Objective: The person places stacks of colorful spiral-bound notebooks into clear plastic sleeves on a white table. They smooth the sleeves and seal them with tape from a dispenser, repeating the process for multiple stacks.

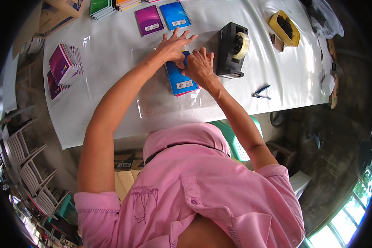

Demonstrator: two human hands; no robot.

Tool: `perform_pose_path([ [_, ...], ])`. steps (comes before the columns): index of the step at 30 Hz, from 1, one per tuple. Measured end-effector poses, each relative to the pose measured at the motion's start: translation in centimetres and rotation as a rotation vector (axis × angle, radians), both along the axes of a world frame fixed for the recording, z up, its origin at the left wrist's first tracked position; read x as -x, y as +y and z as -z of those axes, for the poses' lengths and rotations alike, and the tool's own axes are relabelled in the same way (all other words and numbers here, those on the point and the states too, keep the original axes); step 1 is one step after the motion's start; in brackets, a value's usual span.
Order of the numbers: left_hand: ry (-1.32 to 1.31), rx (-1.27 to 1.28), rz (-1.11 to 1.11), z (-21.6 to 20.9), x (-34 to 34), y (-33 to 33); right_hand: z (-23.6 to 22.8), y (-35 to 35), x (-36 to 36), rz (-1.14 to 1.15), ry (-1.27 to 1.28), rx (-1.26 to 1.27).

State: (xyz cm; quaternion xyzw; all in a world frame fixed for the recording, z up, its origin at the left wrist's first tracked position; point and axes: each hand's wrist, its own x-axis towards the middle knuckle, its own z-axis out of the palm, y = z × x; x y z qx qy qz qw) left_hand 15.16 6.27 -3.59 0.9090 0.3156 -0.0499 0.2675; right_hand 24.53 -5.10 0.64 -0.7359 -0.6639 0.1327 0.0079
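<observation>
Pink cloth of the wearer's shirt [235, 186] fills the foreground, and beyond it both hands reach to a blue spiral notebook [177, 78] lying on clear film [149, 103] on the white-covered table [111, 58]. Red edging shows under its near end, so it probably tops a small stack. Fingers splayed, the left hand [172, 48] spans the far end without clasping anything, its thumb down by the cover. Bent fingers of the right hand [200, 68] press near the far right corner; whether they pinch film or merely rest, I cannot tell. To its right stands a black tape dispenser [225, 53]. The notebook should be light and fairly stiff, its cover smooth; the film looks thin, slippery and prone to creasing. Opposite long edges would give the surest hold, pressing lightly where the wire binding could bend.
</observation>
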Motion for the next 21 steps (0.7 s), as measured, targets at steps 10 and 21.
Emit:
perform_pose_path([
  [10, 0.057, -0.029, 0.06, -2.1, -0.6, 0.2, 1.3, -0.5, -3.9, 0.064, 0.486, 0.181],
  [21, 0.15, -0.215, 0.221, -2.9, -0.9, -1.8, 2.0, -1.0, -4.9, 0.046, 0.666, 0.076],
])
